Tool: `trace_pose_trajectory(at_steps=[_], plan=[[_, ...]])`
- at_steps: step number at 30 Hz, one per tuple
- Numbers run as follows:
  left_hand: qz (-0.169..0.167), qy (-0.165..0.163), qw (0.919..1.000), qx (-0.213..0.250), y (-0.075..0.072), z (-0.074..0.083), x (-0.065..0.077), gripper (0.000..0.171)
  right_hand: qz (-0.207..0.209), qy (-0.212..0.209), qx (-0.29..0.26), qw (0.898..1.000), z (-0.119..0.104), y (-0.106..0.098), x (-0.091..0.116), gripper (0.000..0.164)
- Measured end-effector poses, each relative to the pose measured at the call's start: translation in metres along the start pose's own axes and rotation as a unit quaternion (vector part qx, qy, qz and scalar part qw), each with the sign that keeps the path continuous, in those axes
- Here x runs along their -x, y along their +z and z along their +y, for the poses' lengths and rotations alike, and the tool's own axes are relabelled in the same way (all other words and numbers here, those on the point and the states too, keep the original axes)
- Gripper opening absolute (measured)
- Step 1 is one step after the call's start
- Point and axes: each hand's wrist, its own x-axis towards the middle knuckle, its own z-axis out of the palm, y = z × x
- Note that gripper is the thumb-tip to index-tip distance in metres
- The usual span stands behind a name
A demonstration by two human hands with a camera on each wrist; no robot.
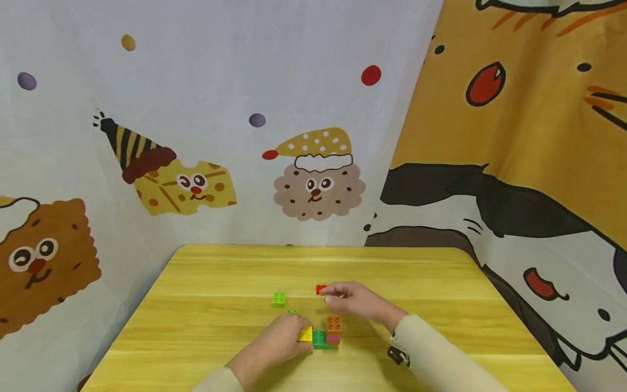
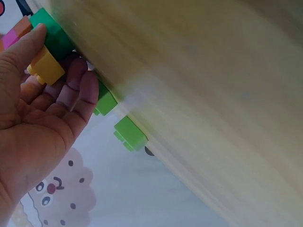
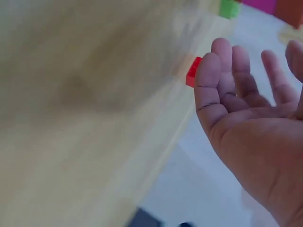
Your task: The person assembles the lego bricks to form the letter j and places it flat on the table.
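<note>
My left hand (image 1: pixel 279 338) grips a small build of toy building bricks low on the table. In it a yellow brick (image 1: pixel 306 334) sits at the left of a dark green brick (image 1: pixel 319 340). At the build's right end, an orange brick (image 1: pixel 333 323) tops a pink brick (image 1: pixel 333 338). In the left wrist view, thumb and fingers pinch the build around the yellow brick (image 2: pixel 47 68). Farther back, my right hand (image 1: pixel 356 300) reaches over a red brick (image 1: pixel 320 289), its fingers loosely bent. The right wrist view shows the red brick (image 3: pixel 193 72) behind the fingertips, with nothing in the palm.
A light green brick (image 1: pixel 278 299) lies left of the red one. Another light green brick (image 1: pixel 293 312) is partly hidden behind my left hand. The wooden table (image 1: pixel 206 283) ends at a printed cloth backdrop (image 1: pixel 235 71). A small black object (image 1: pixel 398 356) is by my right sleeve.
</note>
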Motion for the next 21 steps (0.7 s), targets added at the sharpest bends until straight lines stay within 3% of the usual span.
trace_pose_trajectory(at_steps=[4, 8, 12, 14, 21], plan=[[-0.007, 0.008, 0.9999, 0.004, -0.001, -0.001, 0.0, 0.028, -0.042, -0.04, 0.148, 0.987, -0.011, 0.006, -0.032, 0.04], [-0.011, 0.019, 0.9998, 0.0, -0.002, -0.001, -0.002, 0.017, -0.08, -0.051, 0.239, 0.966, -0.021, 0.015, -0.055, 0.037], [-0.007, 0.023, 0.9997, -0.005, 0.0, -0.001, -0.003, 0.019, -0.11, -0.051, 0.281, 0.952, -0.031, 0.026, -0.07, 0.041], [-0.001, 0.024, 0.9997, -0.008, 0.0, -0.001, -0.003, 0.019, -0.117, -0.037, 0.289, 0.949, -0.037, 0.031, -0.076, 0.043], [0.005, 0.017, 0.9998, -0.009, -0.002, 0.0, 0.001, 0.019, -0.112, -0.006, 0.355, 0.928, -0.046, 0.044, -0.088, 0.046]])
